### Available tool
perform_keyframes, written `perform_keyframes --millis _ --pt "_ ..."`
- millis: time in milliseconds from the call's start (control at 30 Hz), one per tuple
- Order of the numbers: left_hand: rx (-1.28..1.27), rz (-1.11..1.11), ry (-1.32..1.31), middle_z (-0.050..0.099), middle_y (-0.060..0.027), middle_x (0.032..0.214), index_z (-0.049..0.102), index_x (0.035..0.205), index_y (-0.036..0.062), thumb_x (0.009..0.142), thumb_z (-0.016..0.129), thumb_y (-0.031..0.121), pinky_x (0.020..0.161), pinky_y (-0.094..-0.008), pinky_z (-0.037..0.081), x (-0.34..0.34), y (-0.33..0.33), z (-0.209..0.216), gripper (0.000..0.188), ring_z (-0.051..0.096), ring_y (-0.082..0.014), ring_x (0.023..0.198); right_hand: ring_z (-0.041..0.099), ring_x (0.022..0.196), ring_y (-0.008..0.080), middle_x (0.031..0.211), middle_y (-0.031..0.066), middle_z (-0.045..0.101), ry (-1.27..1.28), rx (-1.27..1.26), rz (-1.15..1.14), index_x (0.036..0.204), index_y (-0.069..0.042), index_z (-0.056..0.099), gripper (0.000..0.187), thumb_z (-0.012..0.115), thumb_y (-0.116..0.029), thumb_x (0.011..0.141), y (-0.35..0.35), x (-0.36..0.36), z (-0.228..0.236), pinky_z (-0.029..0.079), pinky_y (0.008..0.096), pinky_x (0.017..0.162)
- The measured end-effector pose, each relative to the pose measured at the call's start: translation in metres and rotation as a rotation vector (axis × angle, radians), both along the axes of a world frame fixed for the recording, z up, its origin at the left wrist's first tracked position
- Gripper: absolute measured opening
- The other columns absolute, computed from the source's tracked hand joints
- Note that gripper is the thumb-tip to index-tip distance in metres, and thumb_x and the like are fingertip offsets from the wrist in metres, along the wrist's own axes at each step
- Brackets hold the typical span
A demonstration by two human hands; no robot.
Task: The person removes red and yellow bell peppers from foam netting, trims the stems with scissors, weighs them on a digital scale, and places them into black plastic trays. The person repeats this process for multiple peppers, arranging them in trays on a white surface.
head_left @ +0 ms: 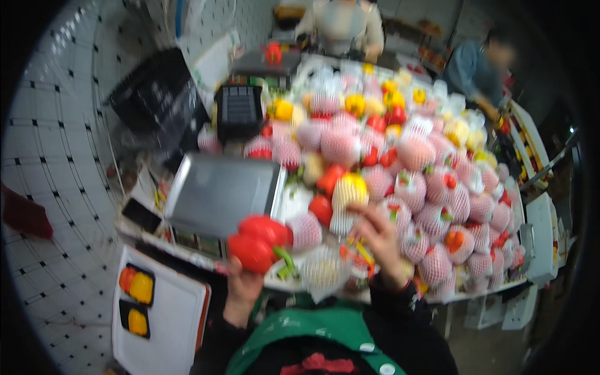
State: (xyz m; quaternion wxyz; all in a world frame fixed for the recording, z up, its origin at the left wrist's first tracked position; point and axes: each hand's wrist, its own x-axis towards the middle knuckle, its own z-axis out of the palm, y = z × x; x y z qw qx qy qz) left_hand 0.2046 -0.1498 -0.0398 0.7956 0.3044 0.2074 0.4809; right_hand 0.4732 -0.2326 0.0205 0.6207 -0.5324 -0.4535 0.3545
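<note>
A wide counter [200, 257] carries a broad heap of peppers [431, 219], many of them in pink or white foam net sleeves. At its left end sits a flat metal plate [219, 187], and below that, nearer the person, lies a white board [165, 312] with a raised rim, bearing two small black trays [140, 284] of yellow and orange-red peppers. The left hand [245, 286] is raised near the plate's front right corner, its fingers closed around the underside of a large bare red pepper [256, 244], held up with its stem end toward the right. The right hand [380, 240] hovers at the heap's near edge, fingers loosely bent and apparently grasping nothing, beside a yellow pepper [350, 194] in a white net; whether the fingertips touch that net cannot be told. The red pepper should be fairly light for its bulk, firm but hollow, with smooth, glossy skin that could slip and walls that may bruise or crack if squeezed. A broad, gentle cradle under the lobes seems best, sparing the green stem [282, 257], which could snap.
</note>
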Motion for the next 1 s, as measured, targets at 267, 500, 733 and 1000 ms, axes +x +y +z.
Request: perform_keyframes --millis 267,500,733,1000 --pt "-0.15 0.225 -0.121 0.035 -0.015 0.145 0.03 0.144 0.0154 0.075 0.064 0.066 0.097 -0.0595 0.041 -0.037 0.002 0.003 0.092 0.036 -0.0426 0.131 0.062 0.065 0.0201 0.081 0.0095 0.062 -0.798 0.01 -0.131 0.099 -0.005 0.066 0.021 0.07 -0.006 0.079 -0.011 -0.013 -0.033 0.05 0.0306 0.058" --pt "-0.194 0.265 -0.057 0.045 -0.0086 0.14 0.038 0.14 0.019 0.084 0.052 0.063 0.086 -0.0613 0.047 -0.03 0.01 -0.012 0.072 0.047 -0.0346 0.124 0.06 0.066 0.0261 0.076 0.0119 0.059 -1.528 -0.501 -0.176 0.081 -0.009 0.063 0.025 0.065 -0.033 0.074 -0.028 0.02 -0.107 0.051 0.04 0.06" --pt "-0.306 0.035 -0.21 0.043 -0.015 0.136 0.037 0.138 0.0141 0.071 0.056 0.078 0.09 -0.0521 0.046 -0.002 0.025 -0.002 0.095 0.048 -0.0375 0.117 0.066 0.078 0.0334 0.082 0.016 0.068 -1.023 -0.79 0.263 0.09 -0.005 0.067 0.049 0.063 -0.05 0.074 -0.011 0.044 -0.102 0.051 0.0432 0.07" --pt "-0.374 -0.01 -0.216 0.049 -0.0138 0.131 0.04 0.136 0.014 0.076 0.056 0.072 0.092 -0.0544 0.043 -0.007 0.036 0.018 0.085 0.051 -0.0355 0.116 0.064 0.08 0.0287 0.086 0.0098 0.063 -1.24 -0.466 -0.086 0.095 -0.009 0.06 0.046 0.075 -0.037 0.062 -0.042 0.027 -0.071 0.05 0.0395 0.061"
